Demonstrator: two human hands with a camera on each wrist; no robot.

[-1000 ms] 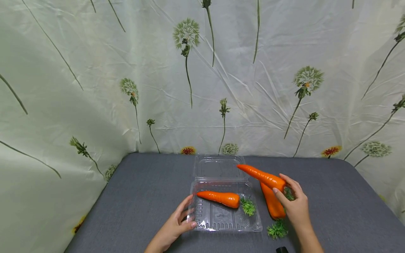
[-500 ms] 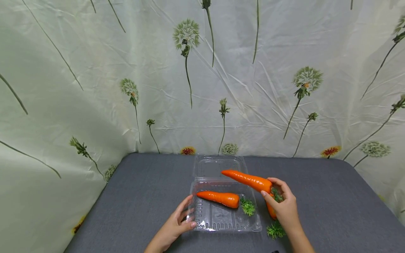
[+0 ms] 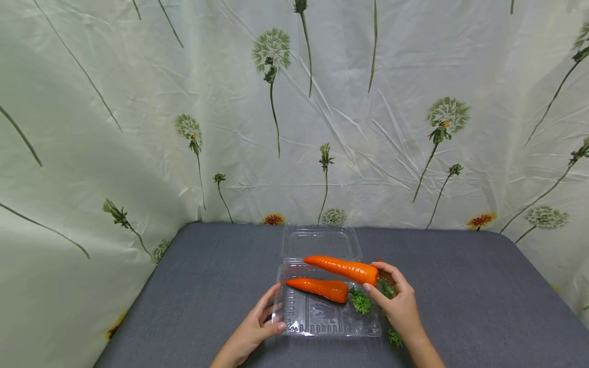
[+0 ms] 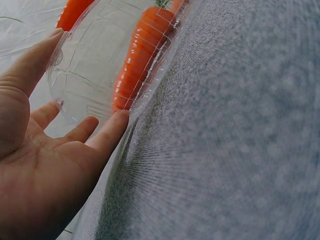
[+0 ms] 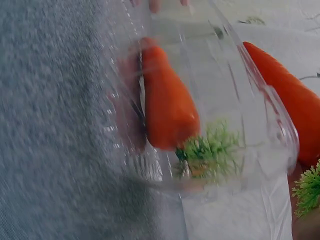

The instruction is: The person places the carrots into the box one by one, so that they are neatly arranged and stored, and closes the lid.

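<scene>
A clear plastic clamshell container point(image 3: 317, 324) lies on the table with its lid point(image 3: 317, 243) folded back. My left hand point(image 3: 253, 324) holds its left side, thumb at the near corner and fingers along the wall; the left wrist view shows them at the plastic. Inside lies an orange carrot point(image 3: 319, 289) with a green leafy top point(image 3: 361, 301), its tip pointing left. Above the container's right part, my right hand point(image 3: 398, 304) pinches a second carrot point(image 3: 342, 268) by its thick end, leaves point(image 5: 307, 187) beside the palm. This carrot also points left.
Behind the right hand a green leafy tuft point(image 3: 394, 337) shows on the grey table point(image 3: 221, 276); the carrot there is almost wholly hidden. A pale curtain point(image 3: 368, 128) with dandelion prints hangs along the back and left side.
My right hand has moved left and a little down with its carrot, from beside the container to over it. It now covers most of the carrot on the table. The left hand has stayed put.
</scene>
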